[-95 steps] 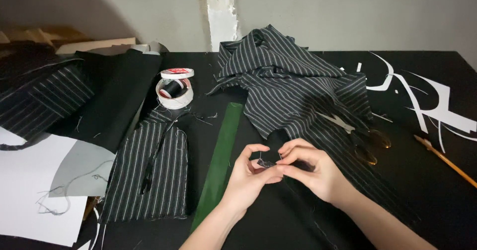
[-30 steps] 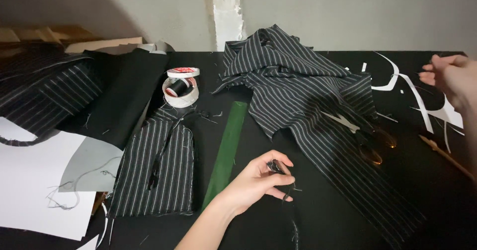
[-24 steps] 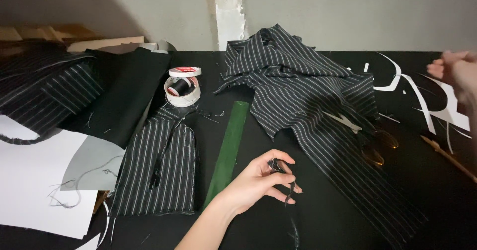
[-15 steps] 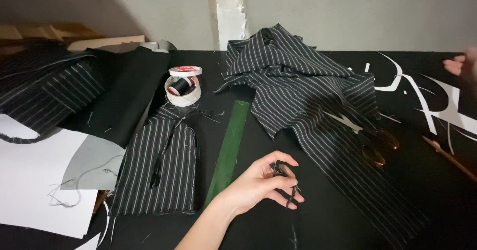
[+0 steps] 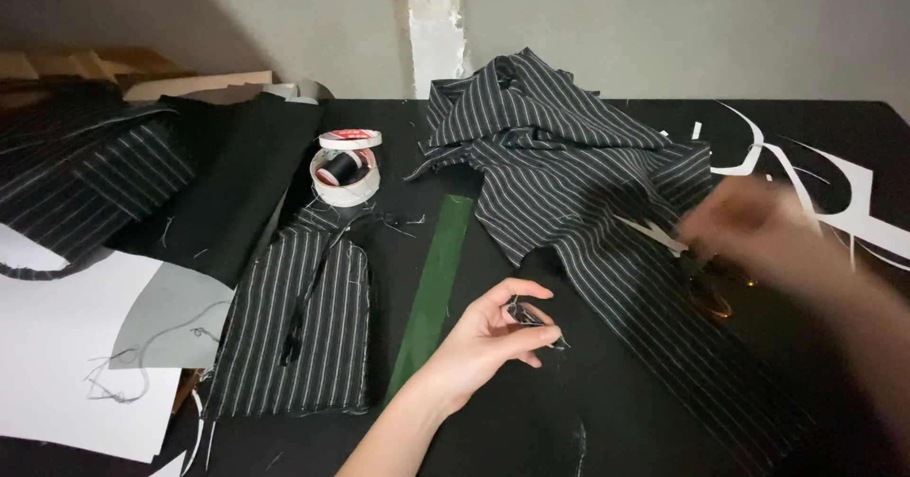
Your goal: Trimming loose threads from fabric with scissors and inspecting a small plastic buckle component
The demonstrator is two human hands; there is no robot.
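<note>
From the head view we see the left hand [image 5: 488,330] resting near the front edge of the tabletop [image 5: 588,411], palm turned inward, thumb and fingertips pinched together on a small dark piece of cloth [image 5: 527,314]. The right hand [image 5: 758,235] is blurred above the scissors [image 5: 706,283] towards the right edge; we cannot tell its grip. A green ruler [image 5: 433,292] lies just left of the left hand.

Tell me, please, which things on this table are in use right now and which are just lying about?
In use:
left hand, pinching a small dark piece
right hand, blurred, at the scissors
striped cloth under the scissors

Lying about:
green ruler
tape rolls
striped panel
white paper
</note>
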